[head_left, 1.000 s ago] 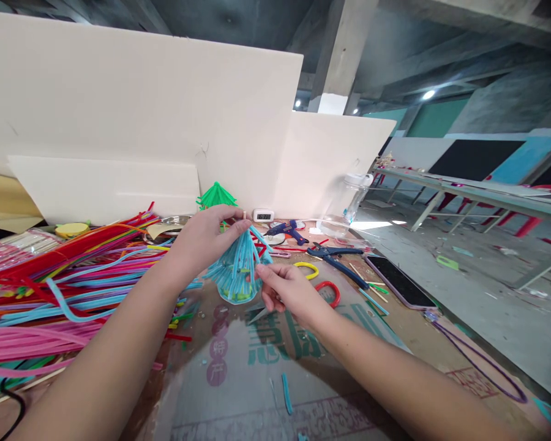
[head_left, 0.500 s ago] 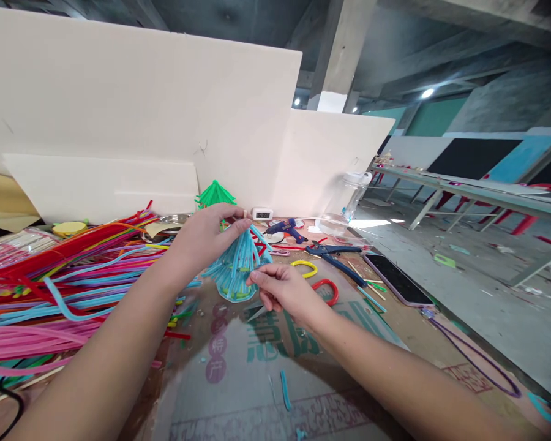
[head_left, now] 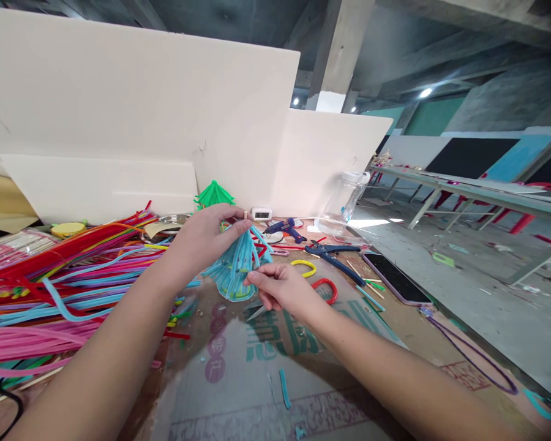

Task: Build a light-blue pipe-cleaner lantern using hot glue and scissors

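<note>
A small blue umbrella made of pipe cleaners (head_left: 235, 275) hangs in front of me, its ribs fanned out over the table. My left hand (head_left: 218, 229) pinches it at the top, where a pale stick tip pokes out between thumb and finger. At its right rim, my right hand (head_left: 275, 285) is closed in a pinch on the edge of the blue ribs; the exact strand is hidden by the fingers. Scissors with a red handle loop (head_left: 326, 290) and a yellow one lie under and behind my right hand, the blade tip showing below it.
Colourful pipe cleaners (head_left: 87, 269) cover the left side. A green umbrella (head_left: 214, 194) stands behind my left hand. Further right are a glue gun (head_left: 285, 229), pliers (head_left: 333, 254), a clear bottle (head_left: 342, 205) and a phone (head_left: 397, 278). A blue offcut (head_left: 284, 389) lies in front.
The ribs of the blue umbrella have shifted slightly by my right fingers. Both hands otherwise stay in nearly the same place; the view has moved a little.
</note>
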A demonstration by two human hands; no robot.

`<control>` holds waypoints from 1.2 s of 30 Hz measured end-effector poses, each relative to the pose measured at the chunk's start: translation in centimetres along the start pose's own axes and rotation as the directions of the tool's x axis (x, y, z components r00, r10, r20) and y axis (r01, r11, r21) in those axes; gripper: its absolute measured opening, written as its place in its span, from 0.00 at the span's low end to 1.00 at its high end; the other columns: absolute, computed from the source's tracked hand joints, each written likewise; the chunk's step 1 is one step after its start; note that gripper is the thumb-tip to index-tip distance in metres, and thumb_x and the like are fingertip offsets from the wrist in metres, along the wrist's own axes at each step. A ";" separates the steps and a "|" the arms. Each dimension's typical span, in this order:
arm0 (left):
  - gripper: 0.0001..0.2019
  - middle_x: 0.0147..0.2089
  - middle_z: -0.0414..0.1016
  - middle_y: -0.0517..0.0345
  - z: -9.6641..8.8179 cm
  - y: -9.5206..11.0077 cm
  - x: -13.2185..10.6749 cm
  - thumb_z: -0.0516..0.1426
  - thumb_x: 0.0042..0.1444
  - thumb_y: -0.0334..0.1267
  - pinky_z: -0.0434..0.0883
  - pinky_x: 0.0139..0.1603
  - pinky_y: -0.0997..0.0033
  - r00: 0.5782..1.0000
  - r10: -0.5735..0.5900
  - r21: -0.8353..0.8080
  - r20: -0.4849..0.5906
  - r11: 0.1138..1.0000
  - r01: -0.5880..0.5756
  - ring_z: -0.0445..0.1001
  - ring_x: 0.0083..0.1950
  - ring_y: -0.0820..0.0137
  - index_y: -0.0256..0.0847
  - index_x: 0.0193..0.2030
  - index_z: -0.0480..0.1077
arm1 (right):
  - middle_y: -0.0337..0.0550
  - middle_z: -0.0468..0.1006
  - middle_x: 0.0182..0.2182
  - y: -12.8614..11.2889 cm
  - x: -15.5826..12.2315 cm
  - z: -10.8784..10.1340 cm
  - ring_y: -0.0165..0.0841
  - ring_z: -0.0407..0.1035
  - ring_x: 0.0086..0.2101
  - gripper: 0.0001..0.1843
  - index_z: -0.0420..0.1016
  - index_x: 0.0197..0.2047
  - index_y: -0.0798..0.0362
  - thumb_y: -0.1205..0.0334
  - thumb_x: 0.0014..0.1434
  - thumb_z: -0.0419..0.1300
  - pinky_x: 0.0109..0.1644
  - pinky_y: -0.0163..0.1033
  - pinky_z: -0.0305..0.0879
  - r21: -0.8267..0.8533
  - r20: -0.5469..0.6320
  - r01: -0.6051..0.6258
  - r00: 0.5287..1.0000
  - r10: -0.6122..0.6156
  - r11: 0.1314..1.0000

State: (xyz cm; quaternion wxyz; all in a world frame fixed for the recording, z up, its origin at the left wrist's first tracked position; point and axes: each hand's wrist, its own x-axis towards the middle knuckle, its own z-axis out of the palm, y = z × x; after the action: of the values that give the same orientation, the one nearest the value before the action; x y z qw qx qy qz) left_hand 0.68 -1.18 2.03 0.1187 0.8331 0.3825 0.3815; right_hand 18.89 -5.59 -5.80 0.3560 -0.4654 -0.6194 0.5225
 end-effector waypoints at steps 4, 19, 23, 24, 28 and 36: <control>0.14 0.46 0.79 0.58 0.0 -0.2 0.1 0.53 0.62 0.48 0.66 0.47 0.70 1.000 -0.001 -0.031 0.012 1.000 0.002 0.75 0.48 0.64 0.42 0.43 0.75 | 0.33 0.64 0.12 -0.8 -0.3 -1.1 0.25 0.56 0.15 0.21 0.74 0.25 0.55 0.49 0.63 0.55 0.21 0.32 0.51 -0.319 -0.058 0.128 0.986 -0.154 0.939; 0.18 0.45 0.80 0.55 0.1 -0.6 0.3 0.52 0.61 0.51 0.70 0.48 0.67 0.999 -0.032 -0.061 0.010 0.998 0.032 0.75 0.47 0.62 0.42 0.44 0.75 | 0.45 0.77 0.36 -3.6 1.0 -3.0 0.33 0.71 0.38 0.07 0.74 0.41 0.53 0.64 0.66 0.54 0.43 0.38 0.67 -0.837 0.129 0.526 0.459 -0.879 0.151; 0.18 0.45 0.80 0.56 0.3 -0.8 0.3 0.52 0.61 0.51 0.69 0.49 0.68 1.000 -0.026 -0.054 0.000 0.998 0.026 0.75 0.48 0.63 0.42 0.44 0.76 | 0.48 0.77 0.40 -2.9 1.1 -2.9 0.35 0.71 0.41 0.08 0.74 0.45 0.53 0.64 0.66 0.55 0.44 0.40 0.67 -0.852 0.166 0.513 0.452 -0.877 0.103; 0.18 0.45 0.80 0.56 0.3 -0.9 0.3 0.52 0.61 0.51 0.69 0.49 0.69 1.000 -0.024 -0.053 -0.004 0.998 0.023 0.75 0.47 0.64 0.42 0.44 0.76 | 0.48 0.77 0.40 -2.7 1.0 -2.9 0.35 0.71 0.41 0.08 0.74 0.46 0.53 0.64 0.66 0.55 0.44 0.40 0.68 -0.855 0.163 0.507 0.454 -0.876 0.104; 0.18 0.45 0.80 0.57 0.2 -0.7 0.3 0.53 0.61 0.51 0.69 0.49 0.69 1.000 -0.022 -0.053 -0.008 0.998 0.022 0.76 0.46 0.64 0.42 0.45 0.76 | 0.48 0.78 0.40 -2.0 0.5 -3.1 0.36 0.71 0.40 0.09 0.74 0.48 0.54 0.64 0.66 0.56 0.44 0.41 0.68 -0.866 0.151 0.487 0.474 -0.867 0.115; 0.18 0.46 0.80 0.56 0.3 -0.5 0.2 0.52 0.62 0.51 0.69 0.49 0.67 1.000 -0.024 -0.043 0.004 0.999 0.024 0.75 0.48 0.63 0.43 0.45 0.76 | 0.51 0.77 0.43 -1.9 0.0 -3.0 0.37 0.71 0.43 0.13 0.73 0.52 0.54 0.62 0.67 0.54 0.45 0.43 0.68 -0.888 0.198 0.455 0.502 -0.842 0.063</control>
State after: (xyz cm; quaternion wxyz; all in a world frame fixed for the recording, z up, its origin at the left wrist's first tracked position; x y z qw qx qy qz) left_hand 0.74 -0.67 1.72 0.1418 0.8264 0.3838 0.3869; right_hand 21.32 -4.68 -3.34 0.3742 -0.3218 -0.8466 -0.1990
